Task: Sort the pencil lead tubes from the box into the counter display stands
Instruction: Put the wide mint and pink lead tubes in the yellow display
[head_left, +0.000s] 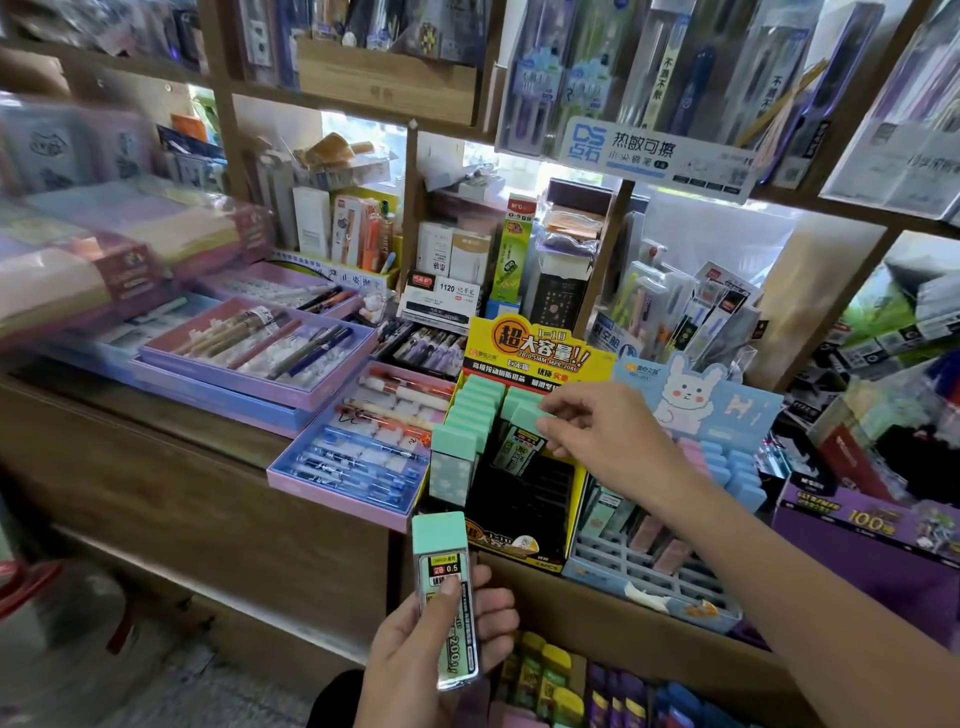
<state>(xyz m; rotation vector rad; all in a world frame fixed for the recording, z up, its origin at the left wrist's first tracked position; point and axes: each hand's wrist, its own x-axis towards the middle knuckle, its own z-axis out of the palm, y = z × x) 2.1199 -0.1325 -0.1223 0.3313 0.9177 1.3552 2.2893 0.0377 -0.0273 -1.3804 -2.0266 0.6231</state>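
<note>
Head view shows a stationery shop counter (171, 457) of dark wood, with full shelves behind it. At the bottom centre of the frame the left hand (415, 654) grips one pencil lead tube (447, 592). The fingers are curled around its clear body and the thumb lies on the label (it reads "2B 0.5"). This tube stands nearly upright, its mint green cap on top, and it is in the air in front of the counter edge.

Right of centre, the right hand (597, 436) reaches to the yellow and black display stand (519, 525). Its thumb and fingertips pinch the mint cap of a second lead tube (519, 441), which is tilted in the right column of this stand. It seems to be partly in its slot, but the hand covers the place. The left column holds a row of tubes with mint caps (467, 415), one close behind another.

Just beside it, to the right, stands a blue rabbit display stand (696, 405) with pink and blue caps in rows. In the lower right of the frame a brown cardboard box (649, 634) holds more tubes (550, 675) with yellow, green and purple caps. Purple trays of pens (291, 384) lie on the counter at the left of centre.
</note>
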